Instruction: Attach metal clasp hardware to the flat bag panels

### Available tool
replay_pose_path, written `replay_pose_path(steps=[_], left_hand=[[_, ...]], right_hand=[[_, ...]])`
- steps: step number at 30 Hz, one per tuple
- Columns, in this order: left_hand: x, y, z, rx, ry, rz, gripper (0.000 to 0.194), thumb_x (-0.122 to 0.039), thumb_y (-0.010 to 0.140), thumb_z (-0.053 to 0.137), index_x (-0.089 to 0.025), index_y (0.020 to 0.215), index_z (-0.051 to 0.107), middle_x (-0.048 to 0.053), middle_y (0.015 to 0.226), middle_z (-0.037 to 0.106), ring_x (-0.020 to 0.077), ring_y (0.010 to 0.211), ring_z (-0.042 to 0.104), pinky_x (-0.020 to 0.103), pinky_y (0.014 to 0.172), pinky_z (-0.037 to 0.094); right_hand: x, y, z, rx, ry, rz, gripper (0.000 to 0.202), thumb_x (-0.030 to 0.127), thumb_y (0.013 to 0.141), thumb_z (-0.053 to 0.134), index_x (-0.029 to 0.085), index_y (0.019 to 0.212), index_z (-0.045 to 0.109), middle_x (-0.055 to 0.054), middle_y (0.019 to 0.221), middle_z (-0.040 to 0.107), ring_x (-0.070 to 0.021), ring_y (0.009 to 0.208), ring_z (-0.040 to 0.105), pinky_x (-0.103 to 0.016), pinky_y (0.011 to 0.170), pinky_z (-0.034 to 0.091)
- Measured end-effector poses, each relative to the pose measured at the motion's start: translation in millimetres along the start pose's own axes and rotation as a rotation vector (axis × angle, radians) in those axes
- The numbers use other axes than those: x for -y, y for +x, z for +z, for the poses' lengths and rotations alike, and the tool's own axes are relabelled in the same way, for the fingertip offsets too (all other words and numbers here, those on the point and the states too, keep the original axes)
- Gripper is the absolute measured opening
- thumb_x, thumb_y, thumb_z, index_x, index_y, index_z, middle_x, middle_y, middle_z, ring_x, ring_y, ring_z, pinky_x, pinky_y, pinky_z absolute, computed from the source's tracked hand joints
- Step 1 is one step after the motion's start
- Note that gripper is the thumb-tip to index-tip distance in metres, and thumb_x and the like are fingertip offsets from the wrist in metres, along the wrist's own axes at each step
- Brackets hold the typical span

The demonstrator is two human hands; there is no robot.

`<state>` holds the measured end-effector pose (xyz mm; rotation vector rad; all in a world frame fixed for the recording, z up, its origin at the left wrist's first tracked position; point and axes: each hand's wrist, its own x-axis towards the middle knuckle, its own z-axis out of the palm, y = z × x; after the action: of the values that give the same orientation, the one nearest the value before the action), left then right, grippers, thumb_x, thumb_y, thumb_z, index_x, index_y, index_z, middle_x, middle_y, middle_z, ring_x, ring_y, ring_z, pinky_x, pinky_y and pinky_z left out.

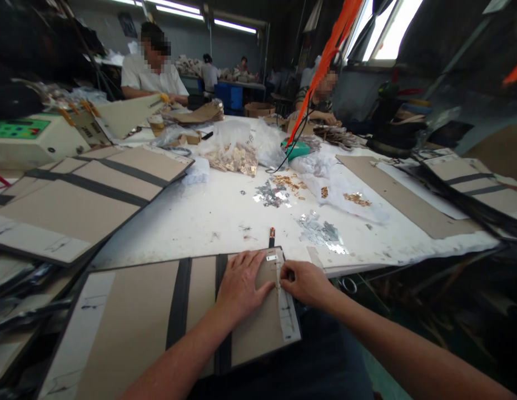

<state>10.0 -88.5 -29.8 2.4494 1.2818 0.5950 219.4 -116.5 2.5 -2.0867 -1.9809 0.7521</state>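
Observation:
A tan cover board (137, 311) with dark grey bands and white end strips lies at the front edge of the table, partly over my lap. My left hand (244, 280) rests flat on its right part, fingers stretched out and thumb toward the white strip (286, 311). At the board's right edge my right hand (306, 282) is closed in a pinch against that strip; what the fingertips hold is hidden. A small metal plate (271, 258) sits at the strip's top end. Just beyond the board lies a small dark tool with an orange-red end (272, 236).
Piles of silver metal pieces (321, 230) and gold pieces (289, 182) lie on the white table (192, 216). Stacked boards stand left (95, 205) and right (471, 178). Plastic bags (233, 150) and an orange strip (321, 72) are behind. Co-workers sit across the table.

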Motion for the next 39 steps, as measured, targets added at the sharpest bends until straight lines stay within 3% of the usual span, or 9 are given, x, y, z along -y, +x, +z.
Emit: replay_pose_path(steps=[4, 7, 13, 17, 21, 26, 32, 36, 39], left_hand=[[4.3, -2.5, -0.3, -0.003, 0.014, -0.030, 0.071, -0.037, 0.086, 0.076, -0.028, 0.150, 0.048, 0.006, 0.149, 0.058, 0.0314, 0.138, 0.049, 0.051, 0.119, 0.036], [9.1, -2.4, 1.1, 0.021, 0.020, -0.055, 0.073, -0.036, 0.083, 0.077, -0.029, 0.150, 0.050, 0.006, 0.151, 0.058, 0.0333, 0.140, 0.049, 0.053, 0.120, 0.036], [25.8, -3.4, 14.0, 0.017, 0.038, -0.017, 0.079, -0.036, 0.078, 0.077, -0.032, 0.152, 0.049, 0.006, 0.150, 0.060, 0.0361, 0.138, 0.053, 0.056, 0.116, 0.042], [43.4, -3.5, 27.4, -0.001, 0.055, 0.053, 0.085, -0.036, 0.077, 0.079, -0.034, 0.155, 0.045, 0.005, 0.150, 0.061, 0.0359, 0.136, 0.055, 0.053, 0.114, 0.044], [56.8, -3.3, 36.0, 0.024, 0.061, 0.094, 0.091, -0.041, 0.077, 0.081, -0.037, 0.158, 0.039, 0.004, 0.150, 0.061, 0.0360, 0.134, 0.057, 0.052, 0.113, 0.046], [64.1, -3.8, 39.8, 0.060, 0.060, 0.121, 0.093, -0.049, 0.081, 0.079, -0.037, 0.161, 0.033, 0.004, 0.151, 0.060, 0.0360, 0.135, 0.056, 0.051, 0.112, 0.045], [52.4, -3.4, 34.0, 0.021, 0.059, 0.101, 0.090, -0.041, 0.079, 0.081, -0.034, 0.158, 0.037, 0.004, 0.149, 0.061, 0.0352, 0.134, 0.056, 0.051, 0.112, 0.044], [29.1, -2.4, 19.6, 0.011, 0.030, 0.003, 0.083, -0.037, 0.079, 0.081, -0.034, 0.153, 0.043, 0.004, 0.148, 0.061, 0.0342, 0.134, 0.054, 0.052, 0.115, 0.040], [12.3, -1.0, 8.1, 0.015, 0.015, -0.038, 0.075, -0.035, 0.083, 0.079, -0.031, 0.150, 0.046, 0.004, 0.148, 0.060, 0.0330, 0.136, 0.051, 0.053, 0.117, 0.037]], right_hand=[[2.0, 9.4, -16.0, 0.062, 0.059, -0.104, 0.011, 0.022, 0.075, 0.071, 0.026, 0.082, 0.078, 0.000, 0.081, 0.077, -0.0184, 0.074, 0.066, -0.026, 0.065, 0.039], [2.4, 37.1, -42.4, 0.003, 0.066, -0.145, 0.013, 0.027, 0.077, 0.071, 0.026, 0.085, 0.081, -0.001, 0.081, 0.077, -0.0190, 0.076, 0.068, -0.026, 0.068, 0.043], [-3.3, 139.2, -88.7, -0.181, -0.139, -0.015, 0.022, 0.033, 0.083, 0.070, 0.029, 0.102, 0.082, -0.004, 0.106, 0.079, -0.0235, 0.094, 0.070, -0.030, 0.076, 0.047], [-26.1, 205.5, -96.6, -0.217, -0.168, 0.082, 0.037, 0.030, 0.083, 0.071, 0.028, 0.119, 0.079, -0.008, 0.123, 0.076, -0.0272, 0.111, 0.068, -0.032, 0.084, 0.049], [-47.0, 242.5, -95.2, -0.208, -0.159, 0.123, 0.047, 0.038, 0.081, 0.076, 0.026, 0.125, 0.077, -0.010, 0.124, 0.076, -0.0277, 0.110, 0.069, -0.030, 0.083, 0.050], [-51.6, 258.4, -88.2, -0.206, -0.120, 0.138, 0.029, 0.040, 0.079, 0.076, 0.024, 0.101, 0.083, -0.010, 0.110, 0.079, -0.0283, 0.101, 0.071, -0.030, 0.073, 0.048], [-45.5, 257.9, -91.6, -0.216, -0.001, 0.172, 0.013, 0.024, 0.073, 0.079, 0.019, 0.084, 0.080, -0.008, 0.089, 0.079, -0.0226, 0.082, 0.072, -0.025, 0.063, 0.048], [-39.9, 240.9, -107.5, -0.158, 0.141, 0.155, 0.008, 0.021, 0.080, 0.074, 0.014, 0.083, 0.076, -0.005, 0.066, 0.072, -0.0160, 0.055, 0.067, -0.022, 0.051, 0.047], [-36.6, 210.6, -122.2, -0.140, 0.215, 0.113, 0.007, 0.019, 0.081, 0.073, 0.012, 0.084, 0.074, -0.005, 0.065, 0.071, -0.0126, 0.050, 0.063, -0.019, 0.047, 0.046]])
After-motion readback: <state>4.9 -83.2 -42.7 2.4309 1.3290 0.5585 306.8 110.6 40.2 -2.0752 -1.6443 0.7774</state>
